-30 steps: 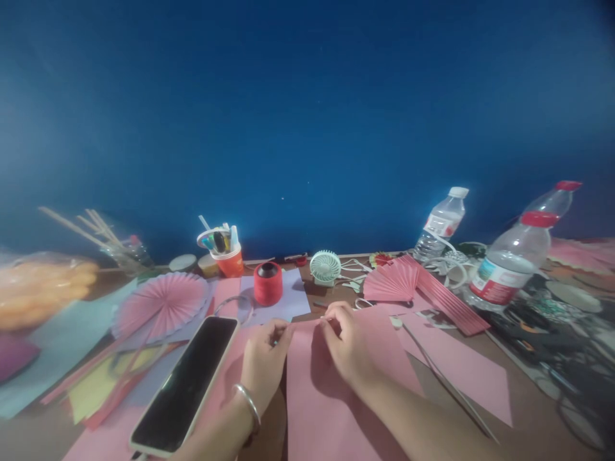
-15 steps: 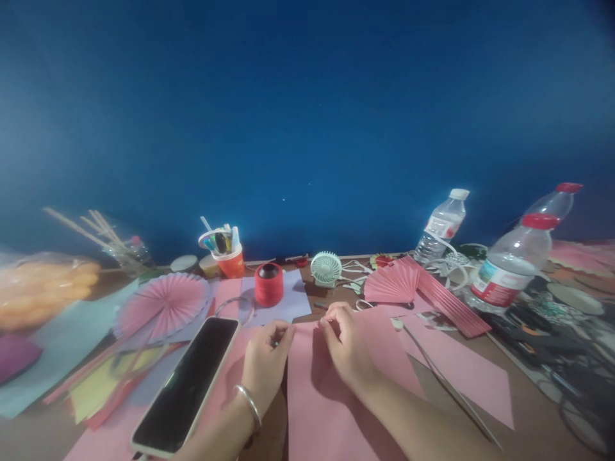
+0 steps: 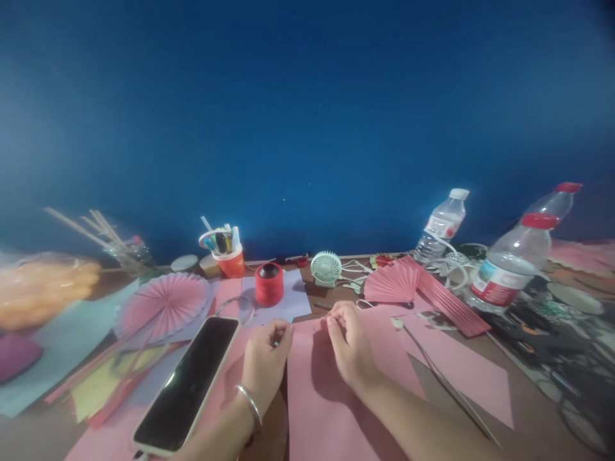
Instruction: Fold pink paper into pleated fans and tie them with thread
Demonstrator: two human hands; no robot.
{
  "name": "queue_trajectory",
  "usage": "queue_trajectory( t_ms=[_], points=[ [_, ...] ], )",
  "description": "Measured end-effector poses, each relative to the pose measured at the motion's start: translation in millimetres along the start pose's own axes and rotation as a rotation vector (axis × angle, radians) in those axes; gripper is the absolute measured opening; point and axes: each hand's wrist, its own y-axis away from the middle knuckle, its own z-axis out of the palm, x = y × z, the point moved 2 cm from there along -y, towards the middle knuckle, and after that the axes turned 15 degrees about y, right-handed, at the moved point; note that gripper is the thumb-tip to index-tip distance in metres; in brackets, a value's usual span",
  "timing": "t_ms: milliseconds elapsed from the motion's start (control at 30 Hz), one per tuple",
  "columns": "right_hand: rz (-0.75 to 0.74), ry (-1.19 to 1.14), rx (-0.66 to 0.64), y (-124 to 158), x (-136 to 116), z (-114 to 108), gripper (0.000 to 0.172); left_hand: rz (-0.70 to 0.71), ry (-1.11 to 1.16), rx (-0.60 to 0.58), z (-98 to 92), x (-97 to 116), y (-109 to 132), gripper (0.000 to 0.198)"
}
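Observation:
A sheet of pink paper (image 3: 331, 410) lies in front of me, its far edge raised a little between my hands. At the sheet's far left corner, my left hand (image 3: 268, 349) pinches the edge with thumb and curled fingers; a silver bangle circles that wrist. My right hand (image 3: 350, 346) pinches the same edge further right, thumb against the bent fingers. The fingertips hide the exact bit of edge each hand grips. Left of my left hand lies a phone (image 3: 187, 384) with a dark screen.
Behind my hands stand a red thread spool (image 3: 269, 285), a small fan (image 3: 326, 269) and a red cup of pens (image 3: 229, 259). Pleated pink paper (image 3: 394, 282) lies to the right, near plastic bottles (image 3: 509, 269). A round pleated paper fan (image 3: 163, 301) lies left.
My right hand has slid slightly to the right along the paper's far edge. The left hand stays nearly in place at the corner.

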Motion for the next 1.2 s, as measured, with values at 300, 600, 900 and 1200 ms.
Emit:
queue_trajectory(
  t_ms=[300,600,900,1200],
  points=[
    [-0.075,0.098,-0.046,-2.5,-3.1,1.1,0.013,0.016,-0.015,-0.002,1.0,4.9,-0.1,0.024],
    [-0.028,0.076,-0.013,-1.4,-2.1,-0.4,0.012,0.004,-0.004,-0.002,0.6,1.8,0.6,0.022],
    [-0.069,0.085,-0.040,-1.2,-3.7,1.0,0.010,0.029,-0.012,0.005,0.4,2.6,0.4,0.023],
    [-0.070,0.065,-0.077,-0.5,-4.6,0.3,0.012,0.032,-0.018,0.022,-0.4,1.5,0.3,0.021]
  ],
)
